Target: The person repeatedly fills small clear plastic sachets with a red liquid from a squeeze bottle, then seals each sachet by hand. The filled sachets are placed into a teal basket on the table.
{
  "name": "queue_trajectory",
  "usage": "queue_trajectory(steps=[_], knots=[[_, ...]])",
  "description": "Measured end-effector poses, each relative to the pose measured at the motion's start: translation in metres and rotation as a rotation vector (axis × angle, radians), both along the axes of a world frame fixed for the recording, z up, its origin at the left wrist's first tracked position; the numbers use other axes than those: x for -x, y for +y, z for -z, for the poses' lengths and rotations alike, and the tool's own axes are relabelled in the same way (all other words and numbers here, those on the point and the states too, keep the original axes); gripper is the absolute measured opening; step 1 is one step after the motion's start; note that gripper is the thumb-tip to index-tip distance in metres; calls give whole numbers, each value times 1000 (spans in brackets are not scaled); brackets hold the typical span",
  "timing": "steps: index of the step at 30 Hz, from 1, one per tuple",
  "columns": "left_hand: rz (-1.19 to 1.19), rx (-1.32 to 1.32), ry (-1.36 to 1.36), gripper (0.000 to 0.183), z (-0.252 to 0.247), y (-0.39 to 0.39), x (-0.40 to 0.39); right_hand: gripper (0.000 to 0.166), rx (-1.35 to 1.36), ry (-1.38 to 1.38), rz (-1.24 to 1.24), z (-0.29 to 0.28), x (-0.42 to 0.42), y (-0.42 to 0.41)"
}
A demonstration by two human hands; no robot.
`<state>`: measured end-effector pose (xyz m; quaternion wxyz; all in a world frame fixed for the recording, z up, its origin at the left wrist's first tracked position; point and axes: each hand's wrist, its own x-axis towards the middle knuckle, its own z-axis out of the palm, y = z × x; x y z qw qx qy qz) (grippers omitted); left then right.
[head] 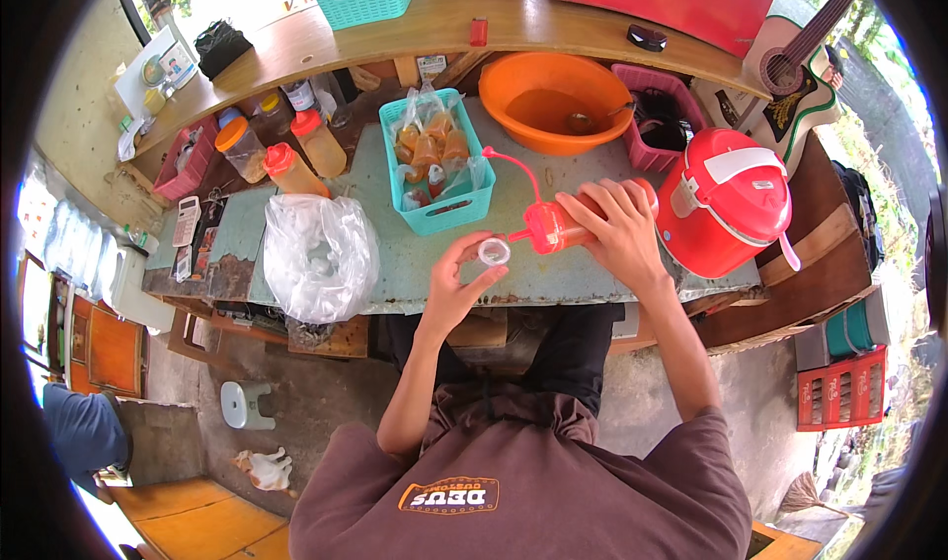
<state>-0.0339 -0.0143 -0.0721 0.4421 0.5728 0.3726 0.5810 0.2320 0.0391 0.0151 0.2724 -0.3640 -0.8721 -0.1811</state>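
Between the thumb and fingers of my left hand (pixel 461 275) is a small clear plastic cup (pixel 494 251), its round mouth facing up. My right hand (pixel 618 230) grips a squeeze bottle (pixel 552 228) with a red cap, tilted onto its side. The bottle's nozzle points left, close to the cup's rim; I cannot tell whether they touch. Its pink stopper strap (pixel 522 167) hangs loose, away from the nozzle. Just beyond my hands stands a turquoise basket (pixel 448 221) holding several tied plastic bags of orange-brown liquid (pixel 427 149).
A bundle of clear plastic bags (pixel 320 260) lies left of my hands. Sauce bottles (pixel 295 171) stand behind it. An orange basin (pixel 555 134) of liquid with a ladle sits at the back, and a red rice cooker (pixel 722 212) at right. A cat (pixel 266 470) lies on the floor.
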Motion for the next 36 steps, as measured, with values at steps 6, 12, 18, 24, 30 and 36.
queue_trajectory(steps=[6, 12, 18, 24, 30, 36], knots=[[34, 4, 23, 47, -1, 4, -4, 63, -183, -255, -16, -34, 4, 4], [42, 29, 11, 48, -1, 3, -10, 58, -405, -364, -76, -54, 16, 10], [49, 33, 18, 47, -2, 1, -14, 56, -494, -377, -103, -80, 18, 13], [87, 70, -18, 48, -5, 4, -15, 49, -553, -431, -159, -79, 22, 14], [105, 68, 16, 49, -8, 1, -17, 52, -538, -350, -120, -80, 12, 15], [80, 50, 20, 47, -8, -3, -23, 54, -440, -346, -74, -75, 15, 8]])
